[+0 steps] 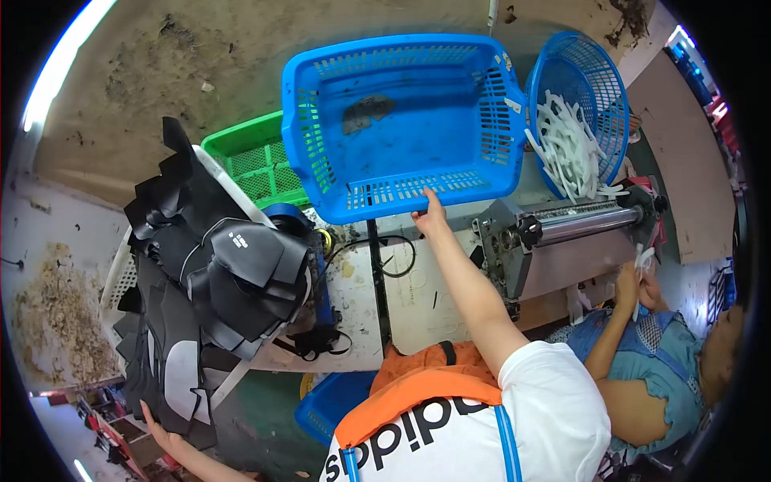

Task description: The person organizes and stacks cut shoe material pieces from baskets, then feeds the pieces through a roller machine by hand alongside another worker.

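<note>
Right hand (431,215): pinching near rim of blue basket (418,207). Left hand (165,436): spread against black pieces (245,249), apparently cut, heaped left.

Blue rectangular basket (409,128) gripped at its near rim by right hand (430,215), upper centre of frame. Green basket (257,161) seen partly behind it. Black sheet pieces (241,265) heaped at left; their lower edge touched by left hand (165,438). White strips (566,149) held in round blue basket (590,88), upper right. Metal roller (590,225) mounted below.
</note>
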The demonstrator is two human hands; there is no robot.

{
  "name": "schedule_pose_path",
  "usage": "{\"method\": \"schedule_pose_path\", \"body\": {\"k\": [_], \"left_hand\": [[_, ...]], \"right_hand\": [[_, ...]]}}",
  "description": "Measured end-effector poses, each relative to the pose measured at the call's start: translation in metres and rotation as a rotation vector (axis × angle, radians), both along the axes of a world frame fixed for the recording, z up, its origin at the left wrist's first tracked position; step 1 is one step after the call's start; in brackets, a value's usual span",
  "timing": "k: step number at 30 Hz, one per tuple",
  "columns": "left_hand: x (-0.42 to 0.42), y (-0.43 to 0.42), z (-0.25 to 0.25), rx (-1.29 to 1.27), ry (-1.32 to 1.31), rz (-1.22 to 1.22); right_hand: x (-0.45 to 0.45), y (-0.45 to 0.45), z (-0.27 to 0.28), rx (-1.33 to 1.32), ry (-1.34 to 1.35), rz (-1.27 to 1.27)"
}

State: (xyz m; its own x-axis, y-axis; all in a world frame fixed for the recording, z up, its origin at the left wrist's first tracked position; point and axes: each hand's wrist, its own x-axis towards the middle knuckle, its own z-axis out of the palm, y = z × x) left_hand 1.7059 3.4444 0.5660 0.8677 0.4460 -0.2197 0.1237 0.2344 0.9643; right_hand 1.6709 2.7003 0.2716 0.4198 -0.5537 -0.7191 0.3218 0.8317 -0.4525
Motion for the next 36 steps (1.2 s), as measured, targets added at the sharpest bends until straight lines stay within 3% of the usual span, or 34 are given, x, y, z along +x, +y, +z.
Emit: {"method": "schedule_pose_path", "body": {"k": [6, 8, 9, 11, 12, 13, 14, 16, 19, 20, 22, 25, 27, 29, 31, 32, 33, 35, 36], "left_hand": [[-0.016, -0.004, 0.000, 0.050, -0.040, 0.027], [-0.029, -0.010, 0.004, 0.158, -0.103, -0.011], [-0.033, -0.017, -0.002, 0.639, -0.287, -0.177], [-0.023, -0.044, 0.004, 0.999, -0.549, -0.286], [-0.020, -0.054, 0.008, 0.842, -0.574, -0.298], [-0.006, -0.055, 0.013, 0.466, -0.319, -0.163], [0.008, -0.056, 0.019, 0.042, -0.140, 0.071], [-0.004, -0.069, 0.031, 0.164, -0.148, 0.188], [-0.046, -0.074, 0.030, 0.101, -0.212, 0.216], [-0.070, -0.077, 0.034, 0.087, -0.243, 0.282], [-0.133, -0.083, 0.030, 0.068, -0.263, 0.393], [-0.261, -0.070, 0.012, 0.756, -0.238, 0.310], [-0.344, -0.101, 0.022, 1.085, -0.130, 0.318], [-0.389, -0.119, 0.033, 0.158, -0.045, 0.770], [-0.486, -0.113, -0.004, 0.835, 0.134, 0.590], [-0.530, -0.112, -0.023, 0.666, 0.168, 0.706], [-0.568, -0.101, -0.044, 0.500, 0.197, 0.811], [-0.608, -0.084, -0.090, -0.064, 0.154, 1.021], [-0.631, -0.085, -0.122, -0.074, 0.193, 1.058]], "right_hand": [[-0.034, 0.034, 0.035, 0.160, 0.036, 0.340], [-0.034, 0.068, 0.085, -0.060, -0.218, 0.756], [-0.032, 0.089, 0.115, -0.156, -0.354, 0.983], [-0.002, 0.127, 0.176, -0.572, -0.511, 0.930], [0.024, 0.139, 0.193, -0.741, -0.554, 0.945], [0.050, 0.147, 0.212, -0.909, -0.613, 0.947], [0.065, 0.159, 0.249, -1.127, -0.494, 1.053], [0.082, 0.183, 0.298, -1.511, -0.085, 1.131], [0.097, 0.164, 0.278, -1.475, -0.202, 1.172], [0.083, 0.165, 0.284, -1.569, -0.183, 1.114], [0.050, 0.166, 0.299, -1.458, -0.252, 1.135], [-0.021, 0.199, 0.326, -1.269, -0.459, 1.155], [-0.062, 0.212, 0.325, -1.372, -0.524, 1.229], [-0.105, 0.238, 0.314, -1.286, -0.609, 1.410], [-0.140, 0.265, 0.285, -1.223, -0.529, 1.594], [-0.157, 0.278, 0.263, -0.995, -0.479, 1.712], [-0.184, 0.294, 0.199, -0.913, -0.388, 1.889], [-0.212, 0.318, 0.138, -0.688, -0.251, 1.984], [-0.223, 0.330, 0.109, -0.593, -0.205, 1.971]]}}
